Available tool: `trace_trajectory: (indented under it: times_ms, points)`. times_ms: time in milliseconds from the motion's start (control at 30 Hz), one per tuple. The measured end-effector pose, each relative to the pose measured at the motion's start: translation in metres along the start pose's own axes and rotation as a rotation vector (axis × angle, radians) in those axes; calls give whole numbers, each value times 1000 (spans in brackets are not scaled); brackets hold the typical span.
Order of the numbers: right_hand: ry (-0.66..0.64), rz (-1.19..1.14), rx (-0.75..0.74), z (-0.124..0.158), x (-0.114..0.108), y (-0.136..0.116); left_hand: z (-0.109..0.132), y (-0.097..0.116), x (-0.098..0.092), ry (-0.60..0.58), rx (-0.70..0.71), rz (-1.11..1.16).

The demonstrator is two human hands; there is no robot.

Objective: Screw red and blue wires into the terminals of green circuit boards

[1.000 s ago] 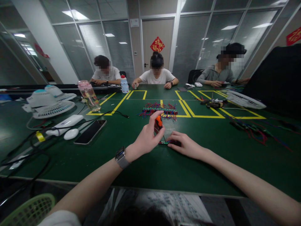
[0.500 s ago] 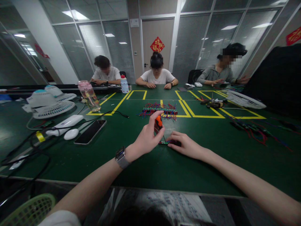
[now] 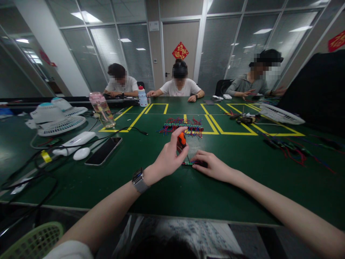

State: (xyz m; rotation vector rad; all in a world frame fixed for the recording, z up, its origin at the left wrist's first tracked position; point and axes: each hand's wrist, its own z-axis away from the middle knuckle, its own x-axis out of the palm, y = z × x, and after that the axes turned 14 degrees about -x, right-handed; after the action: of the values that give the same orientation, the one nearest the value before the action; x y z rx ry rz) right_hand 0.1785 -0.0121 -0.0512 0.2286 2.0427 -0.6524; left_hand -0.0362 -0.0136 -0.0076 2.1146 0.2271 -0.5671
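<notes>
My left hand (image 3: 168, 156) is closed around the orange and black handle of a screwdriver (image 3: 182, 139), held tilted with its shaft pointing down to the right. Below it lies a small green circuit board (image 3: 188, 163) on the table, partly hidden. My right hand (image 3: 208, 164) pinches the board's right end and holds it against the table top. The screwdriver's tip comes down close to the board, though whether it touches is too small to tell. Just beyond my hands, a row of green circuit boards (image 3: 183, 126) with red and blue wires lies on the table.
A phone (image 3: 104, 151), a white mouse (image 3: 81, 154), black cables, white fans (image 3: 61, 124) and a pink-lided bottle (image 3: 101, 109) are to the left. More wired boards (image 3: 288, 147) and tools (image 3: 246, 119) lie right. Three people sit across the green table (image 3: 151, 194).
My hands, the screwdriver and the board look unmoved. Across the table, the middle person's hand has reached out toward the blue bottle.
</notes>
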Motion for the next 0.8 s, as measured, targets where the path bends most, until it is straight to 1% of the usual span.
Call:
trace_trajectory:
  times_ms: [367, 567, 800]
  points:
    - [-7, -4, 8, 0, 1, 2, 0, 1, 0, -1, -8, 10]
    - [-2, -9, 1, 1, 1, 1, 1, 0, -1, -22, -39, 42]
    - [-4, -12, 8, 0, 0, 1, 1, -4, -3, -64, 13, 115]
